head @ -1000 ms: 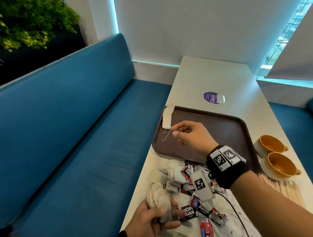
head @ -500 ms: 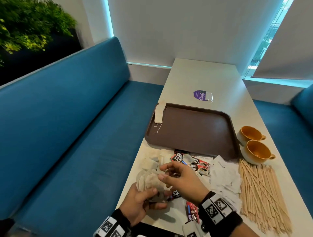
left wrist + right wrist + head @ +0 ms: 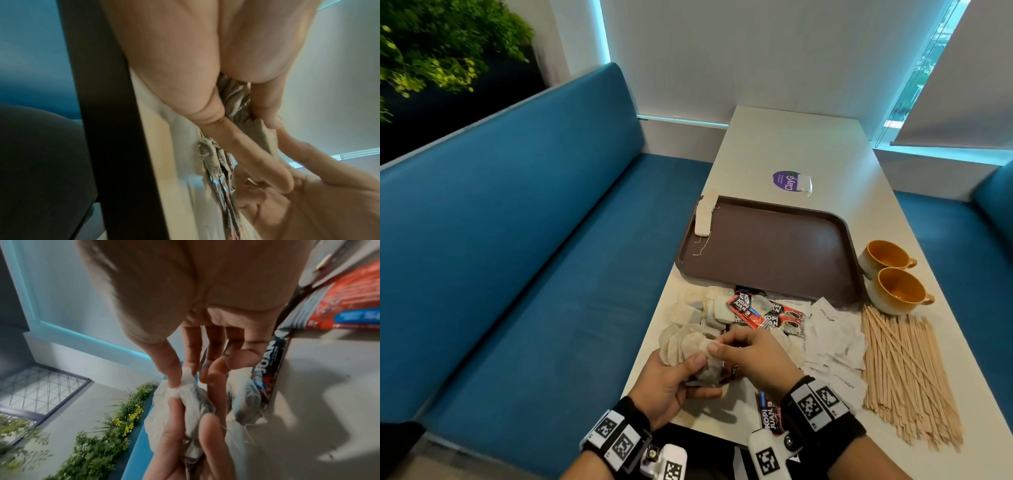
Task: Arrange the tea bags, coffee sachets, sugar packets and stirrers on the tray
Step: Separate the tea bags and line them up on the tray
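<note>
My left hand (image 3: 674, 380) grips a bunch of tea bags (image 3: 685, 346) just above the table's near left edge. My right hand (image 3: 743, 356) pinches the top corner of one tea bag (image 3: 185, 382) in that bunch between thumb and forefinger. The brown tray (image 3: 791, 212) lies farther up the table with a short row of tea bags (image 3: 703, 217) along its far left rim. Loose tea bags (image 3: 698, 311), red coffee sachets (image 3: 753, 310), white sugar packets (image 3: 832, 335) and wooden stirrers (image 3: 904, 373) lie on the table in front of the tray.
Two orange cups (image 3: 893, 277) stand right of the tray. A purple sticker (image 3: 787, 180) with a small packet sits beyond the tray. A blue bench (image 3: 517, 257) runs along the table's left side. A coffee sachet (image 3: 768, 411) lies under my right wrist.
My right hand drew back from the tray's left side to the bunch in my left hand and now pinches one tea bag. The view tilted back toward me.
</note>
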`<move>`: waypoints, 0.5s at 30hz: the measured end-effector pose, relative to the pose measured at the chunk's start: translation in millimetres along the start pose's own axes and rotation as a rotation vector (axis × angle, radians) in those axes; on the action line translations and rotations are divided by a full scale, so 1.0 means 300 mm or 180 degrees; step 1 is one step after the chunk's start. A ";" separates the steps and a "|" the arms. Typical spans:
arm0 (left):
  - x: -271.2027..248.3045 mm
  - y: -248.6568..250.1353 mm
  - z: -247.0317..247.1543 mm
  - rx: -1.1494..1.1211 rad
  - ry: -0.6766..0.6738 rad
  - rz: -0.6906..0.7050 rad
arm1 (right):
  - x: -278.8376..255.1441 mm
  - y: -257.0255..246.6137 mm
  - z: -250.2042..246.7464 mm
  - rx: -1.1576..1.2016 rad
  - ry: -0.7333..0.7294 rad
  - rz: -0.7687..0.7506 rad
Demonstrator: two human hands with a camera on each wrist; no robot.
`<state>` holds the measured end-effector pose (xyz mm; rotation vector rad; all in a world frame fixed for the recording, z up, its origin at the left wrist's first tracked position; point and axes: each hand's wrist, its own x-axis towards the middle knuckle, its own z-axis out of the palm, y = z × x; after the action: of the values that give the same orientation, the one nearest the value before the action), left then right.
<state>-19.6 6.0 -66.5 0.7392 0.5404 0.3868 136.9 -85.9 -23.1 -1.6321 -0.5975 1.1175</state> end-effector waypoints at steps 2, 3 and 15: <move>0.002 0.001 0.002 -0.0021 0.0031 0.0016 | 0.002 0.000 -0.008 -0.0030 -0.0005 -0.0097; 0.002 0.000 0.003 -0.0034 0.0047 0.0015 | 0.002 -0.001 -0.009 -0.0020 0.0014 -0.0190; 0.003 0.001 0.013 0.0123 0.0044 -0.0019 | 0.030 -0.012 0.010 -0.0010 0.0377 -0.0696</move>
<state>-16.7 4.6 -64.2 0.7725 0.5642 0.3770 138.9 -75.9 -23.4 -1.5813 -0.6819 0.8549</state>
